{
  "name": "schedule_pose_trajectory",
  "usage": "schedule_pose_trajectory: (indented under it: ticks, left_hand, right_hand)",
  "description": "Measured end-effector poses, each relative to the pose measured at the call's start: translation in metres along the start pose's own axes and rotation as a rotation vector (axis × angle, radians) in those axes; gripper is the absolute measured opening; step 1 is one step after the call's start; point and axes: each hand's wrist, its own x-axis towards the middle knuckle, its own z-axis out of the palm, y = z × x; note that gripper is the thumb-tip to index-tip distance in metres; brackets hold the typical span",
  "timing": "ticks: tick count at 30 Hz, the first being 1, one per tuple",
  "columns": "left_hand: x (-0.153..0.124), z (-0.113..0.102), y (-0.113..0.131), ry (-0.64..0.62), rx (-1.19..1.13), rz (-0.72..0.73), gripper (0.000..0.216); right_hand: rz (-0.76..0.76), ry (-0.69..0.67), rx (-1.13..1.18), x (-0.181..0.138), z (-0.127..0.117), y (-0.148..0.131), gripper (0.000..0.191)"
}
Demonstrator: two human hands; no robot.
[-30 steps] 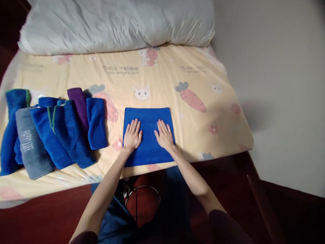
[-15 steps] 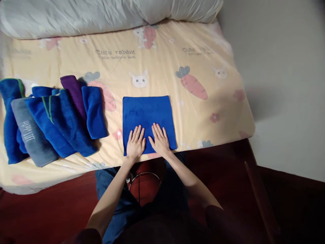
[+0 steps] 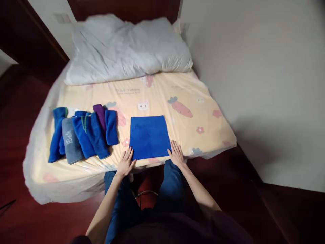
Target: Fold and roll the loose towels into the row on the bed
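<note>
A folded bright blue towel (image 3: 149, 136) lies flat near the front edge of the bed. My left hand (image 3: 125, 162) rests open at its near left corner, fingers stretched out on the sheet. My right hand (image 3: 176, 155) lies open at the near right corner, fingertips touching the towel's edge. Neither hand holds anything.
A row of rolled blue, grey and purple towels (image 3: 83, 134) lies to the left on the yellow cartoon sheet (image 3: 177, 125). A large pale pillow (image 3: 127, 47) fills the head of the bed. A white wall (image 3: 254, 67) stands at the right; dark red floor (image 3: 25, 217) surrounds the bed.
Both hands slid off the middle of the blue towel toward me and apart, ending at its near corners. The view pulled back, showing the whole bed.
</note>
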Motion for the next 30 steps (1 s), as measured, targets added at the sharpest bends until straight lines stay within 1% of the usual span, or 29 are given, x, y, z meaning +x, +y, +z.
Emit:
schedule_pose_trajectory:
  ticks: [2,5,7,9,11,13,16,21,26,30]
  left_hand:
    - [-0.018,-0.001,-0.005,0.001,0.008,0.021,0.069]
    - [-0.037,-0.003,-0.007,0.023,0.035,0.023,0.059]
    - [-0.040,-0.007,-0.004,0.011,0.068,0.040,0.056]
    - [-0.035,-0.012,0.001,-0.025,0.103,0.062,0.062]
    - [-0.026,-0.016,0.006,-0.069,0.133,0.077,0.071]
    - [-0.016,-0.019,0.010,-0.103,0.161,0.072,0.075]
    - [-0.005,-0.018,0.009,-0.128,0.189,0.040,0.070]
    - [0.003,-0.011,0.003,-0.132,0.194,0.024,0.059]
    - [0.008,-0.010,0.006,-0.134,0.180,0.001,0.051]
    - [0.006,-0.013,0.005,-0.137,0.158,-0.015,0.054]
  right_hand:
    - [-0.010,0.029,0.032,-0.018,-0.002,0.004,0.065]
    - [-0.075,0.125,0.113,-0.043,-0.006,0.000,0.063]
    - [-0.142,0.175,0.186,-0.054,-0.010,-0.007,0.060]
    - [-0.183,0.181,0.272,-0.060,-0.012,-0.016,0.056]
    - [-0.186,0.159,0.347,-0.059,-0.012,-0.023,0.052]
    - [-0.178,0.134,0.394,-0.056,-0.010,-0.027,0.050]
    - [-0.170,0.126,0.409,-0.049,-0.006,-0.027,0.050]
    - [-0.168,0.127,0.350,-0.041,-0.004,-0.027,0.056]
    - [-0.063,0.099,0.282,-0.030,-0.004,-0.038,0.056]
    - [0.002,0.085,0.269,-0.021,-0.004,-0.040,0.055]
